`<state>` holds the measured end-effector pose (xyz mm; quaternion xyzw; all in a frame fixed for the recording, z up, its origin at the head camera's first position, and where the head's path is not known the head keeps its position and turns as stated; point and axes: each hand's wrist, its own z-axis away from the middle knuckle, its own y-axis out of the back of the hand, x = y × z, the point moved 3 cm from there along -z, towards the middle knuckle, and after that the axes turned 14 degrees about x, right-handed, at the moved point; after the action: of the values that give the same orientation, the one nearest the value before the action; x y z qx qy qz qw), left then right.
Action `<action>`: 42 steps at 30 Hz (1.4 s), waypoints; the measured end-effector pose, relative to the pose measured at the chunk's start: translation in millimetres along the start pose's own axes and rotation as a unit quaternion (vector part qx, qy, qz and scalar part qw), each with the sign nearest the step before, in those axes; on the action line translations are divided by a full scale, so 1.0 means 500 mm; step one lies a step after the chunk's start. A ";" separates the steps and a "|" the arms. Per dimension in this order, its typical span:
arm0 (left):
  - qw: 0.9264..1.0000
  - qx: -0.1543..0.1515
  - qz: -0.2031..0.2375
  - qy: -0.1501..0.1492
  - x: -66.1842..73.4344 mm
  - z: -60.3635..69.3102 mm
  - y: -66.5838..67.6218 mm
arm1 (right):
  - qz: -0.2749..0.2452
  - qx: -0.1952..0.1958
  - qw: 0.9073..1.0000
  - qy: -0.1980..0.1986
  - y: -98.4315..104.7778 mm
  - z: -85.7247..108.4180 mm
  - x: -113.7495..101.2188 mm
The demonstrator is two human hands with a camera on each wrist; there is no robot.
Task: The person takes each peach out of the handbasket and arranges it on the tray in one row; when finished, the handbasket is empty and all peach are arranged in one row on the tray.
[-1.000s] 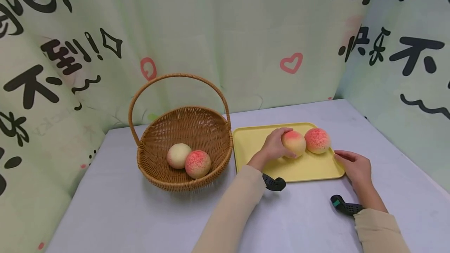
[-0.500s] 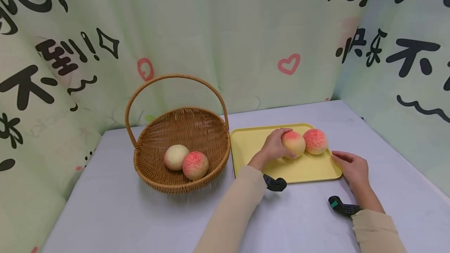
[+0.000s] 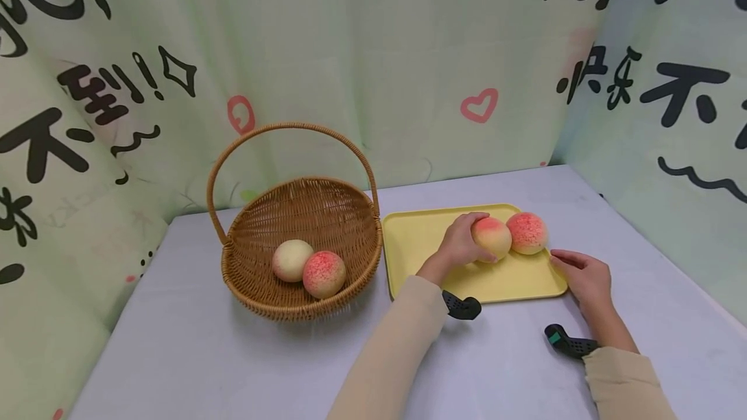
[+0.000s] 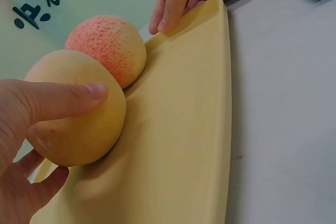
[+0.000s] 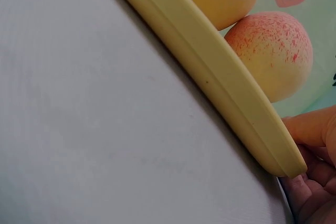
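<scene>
My left hand point(image 3: 461, 242) grips a yellow peach with a pink-red top point(image 3: 492, 240), thumb on its near side, over the yellow tray point(image 3: 432, 271). Touching it on the right is a second, red-speckled peach point(image 3: 528, 233), near the tray's right end. At the tray's right edge, my right hand point(image 3: 586, 277) holds the rim; in the right wrist view the thumb point(image 5: 310, 127) lies above the rim and the curled fingers point(image 5: 302, 192) beside and below it. The left wrist view shows the left thumb point(image 4: 68, 100) across the held peach.
Left of the tray stands a brown wicker basket point(image 3: 315, 203) with a tall arched handle. In it lie a pale peach point(image 3: 292, 260) and a red-speckled peach point(image 3: 324, 275). A printed curtain point(image 3: 408, 70) hangs behind the white-covered table point(image 3: 233, 361).
My left hand has shifted slightly right with its peach, and the red-speckled peach beside it has moved a little right too. The right hand stays at the tray's edge.
</scene>
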<state>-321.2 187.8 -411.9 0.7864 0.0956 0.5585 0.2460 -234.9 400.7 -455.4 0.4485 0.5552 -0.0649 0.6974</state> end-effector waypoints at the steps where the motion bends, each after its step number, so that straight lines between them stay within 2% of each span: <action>1: 1.000 0.000 -0.001 0.000 0.000 0.000 0.002 | 0.000 -0.002 1.000 0.001 -0.002 0.000 -0.002; 15: 1.000 0.014 -0.016 0.004 -0.007 -0.007 0.008 | 0.004 -0.011 1.000 0.016 -0.009 -0.007 -0.020; 20: 1.000 0.023 -0.014 0.000 -0.003 0.002 0.029 | 0.007 -0.011 1.000 0.019 -0.012 -0.009 -0.016; 27: 0.998 0.043 0.004 -0.050 0.022 0.025 0.117 | 0.009 -0.011 1.000 0.014 -0.009 -0.011 -0.004; 34: 0.996 0.069 0.034 -0.051 0.057 0.070 0.204 | 0.012 -0.012 1.000 0.011 -0.001 -0.013 0.002; 42: 0.991 0.054 0.103 -0.071 0.096 0.134 0.313 | 0.015 -0.018 1.000 0.012 0.002 -0.012 0.004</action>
<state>-261.5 54.6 -311.9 0.8419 0.0259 0.5176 0.1507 -237.9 406.1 -456.2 0.4451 0.5578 -0.0390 0.6994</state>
